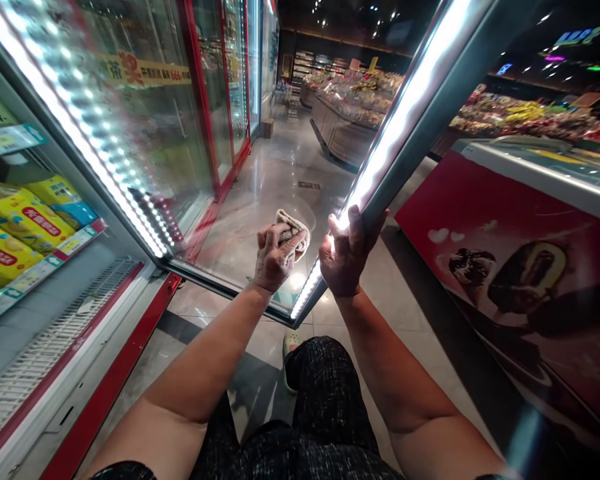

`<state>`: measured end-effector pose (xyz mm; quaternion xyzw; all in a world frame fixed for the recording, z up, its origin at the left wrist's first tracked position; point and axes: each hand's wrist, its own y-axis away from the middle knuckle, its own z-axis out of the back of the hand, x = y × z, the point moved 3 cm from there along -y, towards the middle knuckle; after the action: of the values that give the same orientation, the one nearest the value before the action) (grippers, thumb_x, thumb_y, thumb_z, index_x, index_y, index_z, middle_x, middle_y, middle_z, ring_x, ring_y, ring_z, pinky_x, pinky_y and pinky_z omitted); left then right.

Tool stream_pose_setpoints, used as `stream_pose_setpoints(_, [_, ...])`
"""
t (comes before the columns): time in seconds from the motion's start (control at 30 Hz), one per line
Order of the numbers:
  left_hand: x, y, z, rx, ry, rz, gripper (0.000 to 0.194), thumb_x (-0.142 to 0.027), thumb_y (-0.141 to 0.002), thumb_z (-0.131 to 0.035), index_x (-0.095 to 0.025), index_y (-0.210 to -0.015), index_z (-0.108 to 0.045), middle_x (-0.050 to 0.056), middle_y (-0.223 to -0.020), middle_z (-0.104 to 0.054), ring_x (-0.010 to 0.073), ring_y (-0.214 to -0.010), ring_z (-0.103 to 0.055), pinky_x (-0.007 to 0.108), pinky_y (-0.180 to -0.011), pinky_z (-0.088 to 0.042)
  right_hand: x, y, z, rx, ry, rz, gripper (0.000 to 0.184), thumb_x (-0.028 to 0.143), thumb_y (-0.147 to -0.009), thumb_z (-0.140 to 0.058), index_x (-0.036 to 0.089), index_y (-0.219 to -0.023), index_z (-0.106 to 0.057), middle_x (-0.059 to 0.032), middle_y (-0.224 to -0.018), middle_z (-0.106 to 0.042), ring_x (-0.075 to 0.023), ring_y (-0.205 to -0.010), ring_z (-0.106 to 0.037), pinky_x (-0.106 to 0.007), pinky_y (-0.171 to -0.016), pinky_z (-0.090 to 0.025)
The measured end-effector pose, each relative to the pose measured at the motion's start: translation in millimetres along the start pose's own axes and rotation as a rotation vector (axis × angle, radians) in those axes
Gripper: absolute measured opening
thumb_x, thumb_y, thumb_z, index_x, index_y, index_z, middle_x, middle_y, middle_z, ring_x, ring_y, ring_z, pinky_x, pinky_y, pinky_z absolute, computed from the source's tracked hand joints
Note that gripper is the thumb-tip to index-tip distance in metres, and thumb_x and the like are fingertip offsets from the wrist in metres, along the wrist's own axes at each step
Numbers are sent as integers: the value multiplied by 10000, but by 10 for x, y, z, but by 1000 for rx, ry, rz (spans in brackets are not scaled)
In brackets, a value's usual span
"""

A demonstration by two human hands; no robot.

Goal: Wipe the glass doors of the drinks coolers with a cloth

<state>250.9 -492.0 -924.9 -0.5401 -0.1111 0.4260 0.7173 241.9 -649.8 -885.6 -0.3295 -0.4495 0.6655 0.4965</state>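
Head view: nearest are the person's dark trousers [330,393], with a pale shoe [287,363] on the floor [410,300]. Ahead, the left hand [273,259] has bent fingers clamped on a bunched cloth [295,230], held at the glass of an open door [397,160]; whether cloth and glass touch cannot be told. Beside it, the right hand [349,250] has its fingers curled around the door's lit edge. Yellow bags [30,210] sit on a shelf [77,243] at left; a red freezer [445,207] stands at right. Farther off is a display counter [343,127], then stocked racks [305,67].
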Motion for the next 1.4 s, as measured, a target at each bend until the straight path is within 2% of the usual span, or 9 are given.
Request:
stream_pose_setpoints(0.13, [-83, 6, -10, -90, -4, -27, 328, -184, -925, -600, -248, -1193, -778, 134, -1216, -603, 262, -1170, -480, 419, -1079, -435, -11, -5, 2, -13, -33, 16, 409, 164, -898, -501, 225, -1258, -684, -92, -1531, -518, -320, -1619, 35, -655, -1237, -300])
stream_pose_setpoints(0.27, [-168, 14, -68, -60, -4, -80, 331, -180, -917, -615, -265, -1192, -778, 118, -1205, -615, 262, -1193, -472, 389, -1065, -444, -15, -10, 12, -68, -28, 50, 392, 168, -908, -485, 218, -1243, -683, -101, -1502, -533, -318, -1620, 5, -666, -1238, -292])
stream_pose_setpoints(0.47, [147, -26, 10, -54, -35, 74, 400, -138, -894, -576, -273, -1216, -770, 123, -1241, -614, 265, -1198, -512, 434, -1104, -416, -27, 16, -12, -48, 42, 34, 419, 142, -889, -516, 259, -1262, -666, -78, -1470, -551, -337, -1619, -27, -675, -1202, -358])
stream_pose_setpoints(0.63, [250, -9, 32, -85, -44, 26, 399, -128, -884, -583, -264, -1208, -772, 122, -1205, -624, 243, -1147, -548, 405, -1063, -446, -10, 25, 1, -112, 6, 61, 411, 130, -887, -528, 252, -1256, -662, -86, -1477, -545, -357, -1607, -118, -694, -1185, -369])
stream_pose_setpoints(0.77, [338, -14, 61, -172, -88, 83, 397, -121, -872, -596, -256, -1200, -773, 127, -1212, -616, 243, -1134, -550, 409, -1060, -451, 9, 7, 19, -148, 10, 68, 417, 117, -876, -541, 256, -1250, -661, -84, -1481, -544, -364, -1602, -144, -688, -1159, -412])
stream_pose_setpoints(0.93, [469, -6, 80, -177, -92, 97, 388, -121, -855, -643, -249, -1197, -774, 129, -1212, -614, 244, -1140, -554, 403, -1062, -455, 38, -16, 49, -218, -26, 140, 432, 86, -875, -538, 231, -1267, -645, -98, -1531, -499, -374, -1598, -160, -666, -1182, -405])
stream_pose_setpoints(1.07, [577, 30, 109, -226, -101, 172, 391, -127, -844, -661, -255, -1195, -775, 131, -1210, -611, 251, -1133, -552, 417, -1066, -453, 50, -20, 54, -219, 14, 118, 408, 102, -881, -556, 237, -1254, -650, -103, -1502, -524, -370, -1592, -188, -632, -1176, -427])
stream_pose_setpoints(1.17, [612, 47, 103, -152, -96, 144, 420, -98, -838, -635, -279, -1190, -776, 119, -1212, -621, 240, -1133, -566, 411, -1064, -463, 61, -29, 62, -199, 5, 105, 446, 91, -877, -560, 245, -1289, -636, -104, -1499, -532, -363, -1590, -202, -655, -1187, -397])
stream_pose_setpoints(1.4, [726, 109, 115, -181, -146, 218, 409, -111, -817, -658, -247, -1185, -772, 121, -1201, -615, 241, -1137, -588, 412, -1062, -489, 74, -46, 79, -231, -36, 131, 474, 53, -850, -581, 219, -1287, -656, -127, -1473, -558, -372, -1564, -271, -663, -1215, -344])
